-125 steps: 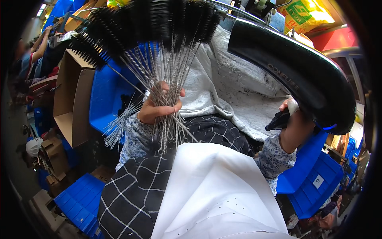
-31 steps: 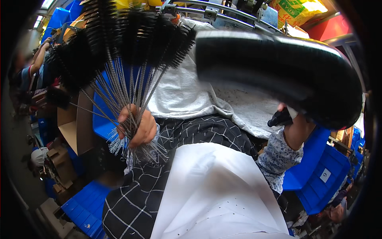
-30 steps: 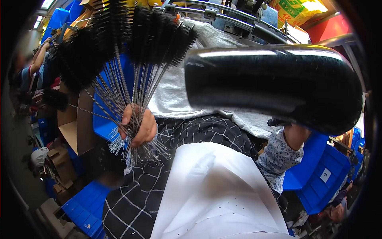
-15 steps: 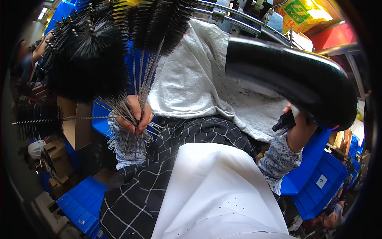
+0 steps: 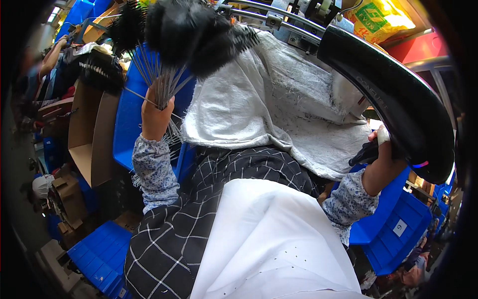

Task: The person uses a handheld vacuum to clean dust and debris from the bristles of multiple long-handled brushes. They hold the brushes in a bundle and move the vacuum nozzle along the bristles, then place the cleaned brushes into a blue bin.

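Observation:
My left hand [image 5: 158,112] is wrapped round the twisted wire stems [image 5: 162,89] of a bundle of black bottle brushes [image 5: 184,35]. Their bristle heads fan out above the fist, blurred, and one brush [image 5: 102,74] sticks out to the left. Below the fist hang the looped wire ends [image 5: 172,134]. On the right, a glossy black hair dryer [image 5: 388,94] slants close to the camera, its front end toward the upper middle. My right hand [image 5: 383,154] is closed on its handle, partly hidden behind the body; white wrapping shows on one finger.
A whitish cloth [image 5: 234,109] drapes from a metal machine [image 5: 274,20] over my lap. Blue bins [image 5: 129,114] stand at the left and right [image 5: 398,234]. An open cardboard box [image 5: 94,144] is left of my hand. Another person's arm [image 5: 52,57] shows far left.
My left hand has moved up with the brushes, whose heads now sit farther right. The hair dryer has swung to a steeper slant, its front end shifting up and right.

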Motion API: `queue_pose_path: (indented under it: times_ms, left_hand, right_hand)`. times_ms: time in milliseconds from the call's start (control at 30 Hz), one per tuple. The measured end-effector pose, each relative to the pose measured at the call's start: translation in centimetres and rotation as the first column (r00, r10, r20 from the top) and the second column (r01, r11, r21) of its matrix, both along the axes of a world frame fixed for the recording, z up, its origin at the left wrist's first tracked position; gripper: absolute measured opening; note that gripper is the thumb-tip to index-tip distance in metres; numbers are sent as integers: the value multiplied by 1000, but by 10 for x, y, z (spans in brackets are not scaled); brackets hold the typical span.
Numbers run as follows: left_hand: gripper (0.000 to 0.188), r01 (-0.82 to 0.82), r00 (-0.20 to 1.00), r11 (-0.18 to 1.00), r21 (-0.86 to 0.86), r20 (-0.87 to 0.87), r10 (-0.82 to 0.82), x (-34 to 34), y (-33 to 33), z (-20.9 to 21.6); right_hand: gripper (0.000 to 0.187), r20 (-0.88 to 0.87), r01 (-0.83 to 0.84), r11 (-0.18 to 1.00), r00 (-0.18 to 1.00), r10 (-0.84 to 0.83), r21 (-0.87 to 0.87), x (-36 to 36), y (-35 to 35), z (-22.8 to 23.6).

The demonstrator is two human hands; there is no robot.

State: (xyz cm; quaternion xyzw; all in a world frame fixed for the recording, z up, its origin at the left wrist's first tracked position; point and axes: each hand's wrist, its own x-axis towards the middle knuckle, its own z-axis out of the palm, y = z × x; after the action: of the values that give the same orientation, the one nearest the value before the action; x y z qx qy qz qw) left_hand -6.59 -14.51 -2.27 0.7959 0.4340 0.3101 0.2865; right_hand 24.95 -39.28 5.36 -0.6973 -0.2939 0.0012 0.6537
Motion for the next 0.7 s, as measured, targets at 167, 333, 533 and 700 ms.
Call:
queue_pose_path:
  times_ms: [167,333,533,700]
  left_hand:
    - [50,95,973,813,574,-226,46,-17,3,-20]
    - [48,120,923,554,824,-298,244,-30,14,-20]
    - [50,257,758,576,776,-532,378,-35,27,8]
    - [39,403,633,487,775,-620,463,-24,33,33]
  right_hand:
    - [24,-73,-136,976,986,150,170,10,-9,-9]
    - [27,356,35,966,932,62,-258,32,-41,-32]
    - [55,537,291,702,830,154,-650,47,-79,-57]
    - [26,487,132,912,870,81,-388,25,-49,-32]
